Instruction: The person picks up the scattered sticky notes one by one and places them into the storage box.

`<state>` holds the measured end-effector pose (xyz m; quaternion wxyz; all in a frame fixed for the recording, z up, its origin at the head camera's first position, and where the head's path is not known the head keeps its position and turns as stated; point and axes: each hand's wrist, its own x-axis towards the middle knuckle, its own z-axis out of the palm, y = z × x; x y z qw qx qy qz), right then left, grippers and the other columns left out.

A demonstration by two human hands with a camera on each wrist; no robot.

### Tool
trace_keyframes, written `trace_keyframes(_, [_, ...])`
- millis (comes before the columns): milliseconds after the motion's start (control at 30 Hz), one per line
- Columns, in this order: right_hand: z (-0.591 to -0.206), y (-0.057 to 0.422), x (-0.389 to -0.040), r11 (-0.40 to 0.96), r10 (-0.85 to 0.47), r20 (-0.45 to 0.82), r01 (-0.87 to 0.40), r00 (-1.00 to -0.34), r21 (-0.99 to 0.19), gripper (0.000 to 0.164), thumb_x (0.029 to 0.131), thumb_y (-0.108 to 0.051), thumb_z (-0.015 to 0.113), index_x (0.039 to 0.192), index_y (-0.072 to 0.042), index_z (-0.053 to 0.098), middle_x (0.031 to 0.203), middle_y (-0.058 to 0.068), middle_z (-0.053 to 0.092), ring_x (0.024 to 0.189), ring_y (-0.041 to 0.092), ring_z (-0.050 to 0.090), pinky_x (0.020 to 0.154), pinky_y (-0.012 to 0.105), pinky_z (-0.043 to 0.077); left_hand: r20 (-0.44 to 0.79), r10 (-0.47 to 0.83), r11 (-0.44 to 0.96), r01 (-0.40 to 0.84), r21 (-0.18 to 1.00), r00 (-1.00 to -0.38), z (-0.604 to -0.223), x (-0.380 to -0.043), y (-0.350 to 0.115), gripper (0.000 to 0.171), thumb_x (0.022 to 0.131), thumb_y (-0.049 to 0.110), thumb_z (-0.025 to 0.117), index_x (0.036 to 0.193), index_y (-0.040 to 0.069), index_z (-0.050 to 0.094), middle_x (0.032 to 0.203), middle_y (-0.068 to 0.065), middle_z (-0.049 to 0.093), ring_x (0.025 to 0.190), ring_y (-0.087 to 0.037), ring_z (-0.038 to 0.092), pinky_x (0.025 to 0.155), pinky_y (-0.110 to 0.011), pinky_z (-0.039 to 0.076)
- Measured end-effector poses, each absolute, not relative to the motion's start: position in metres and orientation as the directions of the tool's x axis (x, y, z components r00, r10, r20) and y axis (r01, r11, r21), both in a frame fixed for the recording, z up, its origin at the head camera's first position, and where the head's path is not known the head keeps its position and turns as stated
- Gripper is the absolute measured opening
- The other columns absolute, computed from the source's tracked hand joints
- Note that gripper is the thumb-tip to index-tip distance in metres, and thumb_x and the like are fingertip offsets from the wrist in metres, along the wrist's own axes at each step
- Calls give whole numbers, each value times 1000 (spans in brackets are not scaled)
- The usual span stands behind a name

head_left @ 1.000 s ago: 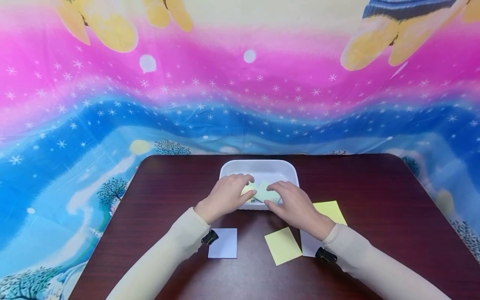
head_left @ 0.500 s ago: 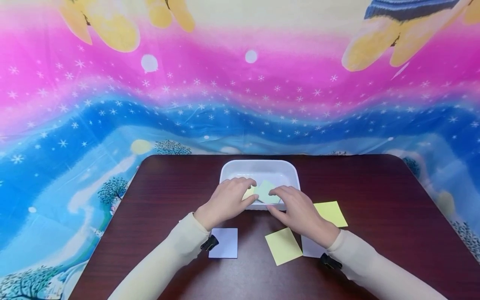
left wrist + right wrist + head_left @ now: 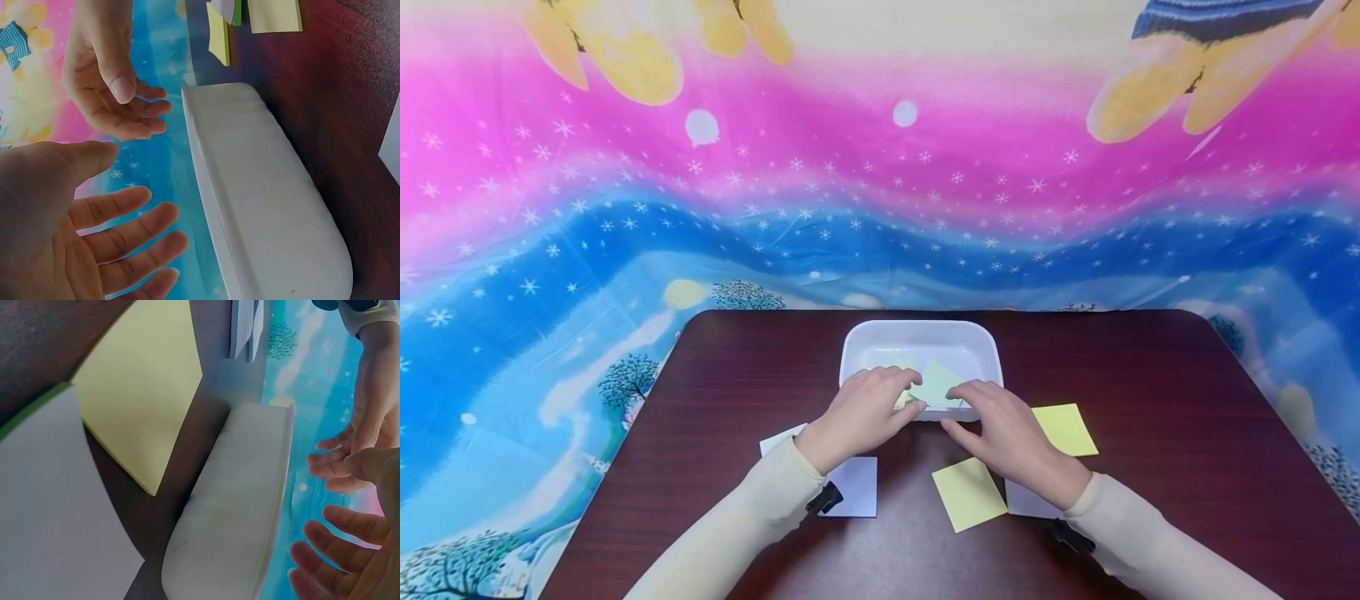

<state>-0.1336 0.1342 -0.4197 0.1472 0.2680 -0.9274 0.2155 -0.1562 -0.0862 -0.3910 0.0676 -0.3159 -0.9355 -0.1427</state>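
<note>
In the head view a white plastic tray (image 3: 880, 333) stands at the table's back edge, with a pale green sticky-note pad (image 3: 938, 382) and part of a yellow pad (image 3: 902, 400) inside it. My left hand (image 3: 865, 412) is over its near left corner, fingers loosely bent and holding nothing. Over the near right corner is my right hand (image 3: 1007, 433), its thumb and fingers apart with nothing between them. Both wrist views show the spread fingers of the left hand (image 3: 125, 244) and right hand (image 3: 344, 556) above the tray's rim. The hands partly hide the tray's contents.
On the dark wooden table (image 3: 1150, 400) lie a lavender pad (image 3: 859, 487), a pale yellow pad (image 3: 968, 495), a brighter yellow pad (image 3: 1067, 429), another lavender pad (image 3: 1030, 502) under the right wrist, and a whitish pad (image 3: 778, 439) beside the left wrist. A printed curtain (image 3: 880, 208) hangs behind.
Both hands have drawn slightly nearer and to the right, the right one most. A whitish pad now shows beside the left wrist. The pads on the table lie as before.
</note>
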Motion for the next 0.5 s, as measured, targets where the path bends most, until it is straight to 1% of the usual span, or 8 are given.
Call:
trace_keyframes(267, [-424,141,-131,780,-408,379,-533,-830,-327,35,81,-40,66,106,-16,67,105,-4,65,94,12,60,75,34,49,239,595,735,640,223,-767,-394,-151,-85,37,92,39,53,117,14,63,104,1,68,88,-10,62,74,-32,49])
trace_keyframes(500, [-423,146,-129,772,-395,388,-529,-833,-351,34,80,-38,67,105,-15,67,103,-5,65,92,11,59,74,34,49,261,604,721,656,223,-753,-393,-146,-82,37,91,40,54,116,14,63,109,1,67,98,-13,62,82,-35,48])
